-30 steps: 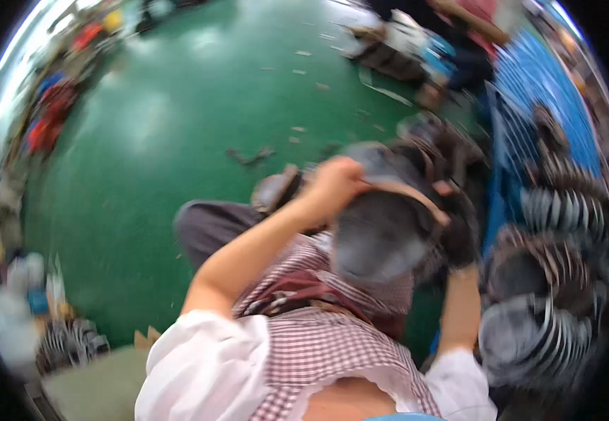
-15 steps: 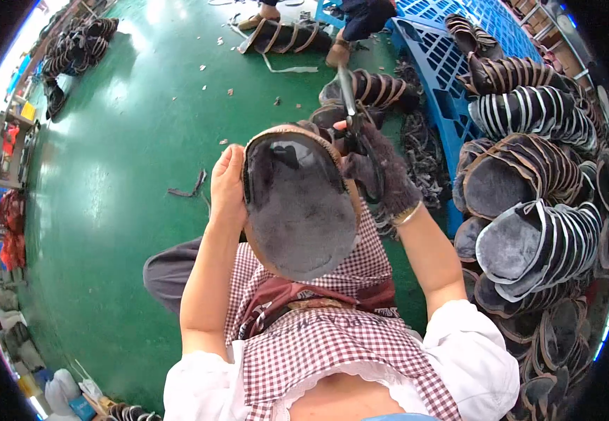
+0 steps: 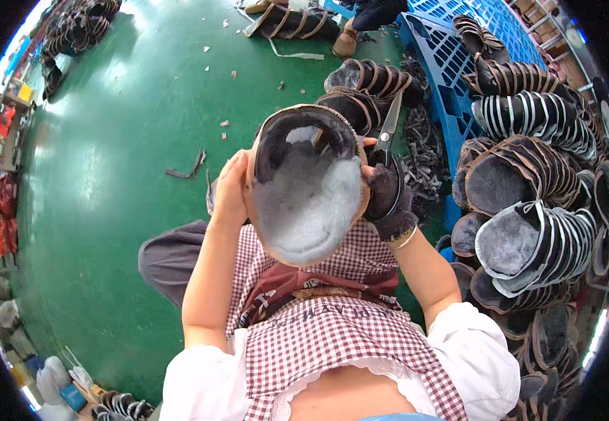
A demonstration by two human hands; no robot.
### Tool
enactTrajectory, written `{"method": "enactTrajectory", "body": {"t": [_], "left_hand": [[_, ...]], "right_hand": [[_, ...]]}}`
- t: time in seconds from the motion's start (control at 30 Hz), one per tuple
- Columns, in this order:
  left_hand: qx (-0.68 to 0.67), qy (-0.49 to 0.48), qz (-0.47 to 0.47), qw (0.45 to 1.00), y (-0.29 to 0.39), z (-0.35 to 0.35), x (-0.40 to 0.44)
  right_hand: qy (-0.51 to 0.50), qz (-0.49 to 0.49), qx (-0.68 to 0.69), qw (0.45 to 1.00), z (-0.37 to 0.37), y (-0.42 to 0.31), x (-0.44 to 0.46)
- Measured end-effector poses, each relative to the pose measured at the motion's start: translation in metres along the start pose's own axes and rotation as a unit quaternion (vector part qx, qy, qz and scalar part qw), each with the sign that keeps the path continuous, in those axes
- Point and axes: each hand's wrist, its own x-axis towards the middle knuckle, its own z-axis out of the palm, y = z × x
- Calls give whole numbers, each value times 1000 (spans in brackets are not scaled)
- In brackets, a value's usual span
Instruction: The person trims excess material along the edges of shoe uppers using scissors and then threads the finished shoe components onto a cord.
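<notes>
Upright before my chest is an oval fur-lined piece (image 3: 304, 203), dark and glossy at the top, grey and fuzzy below, with a tan rim. My left hand (image 3: 231, 188) grips its left edge, fingers pressed together. On its right edge is my right hand (image 3: 389, 193), in a dark fingerless glove. The same hand holds black-handled scissors (image 3: 391, 126), their blades pointing up and away from the piece. Beyond the scissors, rolled stacks of similar pieces (image 3: 367, 78) lie on the floor.
Many bundled stacks (image 3: 529, 175) line the right side beside a blue plastic pallet (image 3: 452, 91). Dark scraps (image 3: 422, 151) are heaped by the pallet. Another person's foot (image 3: 345, 43) is at the top. Shelves (image 3: 3, 133) stand at the left, on the green floor (image 3: 108, 210).
The oval piece has been turned to face me and raised slightly. The scissors have tilted to the right with my right hand. The view, blurred at first, is now sharp.
</notes>
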Motion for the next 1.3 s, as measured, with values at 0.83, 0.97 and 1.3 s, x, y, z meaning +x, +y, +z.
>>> {"method": "enactTrajectory", "body": {"t": [0.83,0.97,1.3], "left_hand": [[107,-221,-61,967,84,31,-55],[121,-209,-59,969,83,30,-53],[111,-176,-79,975,83,18,-39]], "right_hand": [[-441,-447,-715,306,102,-110,97],[-437,-448,-714,315,109,-104,92],[-379,-240,-745,494,113,-112,78]]}}
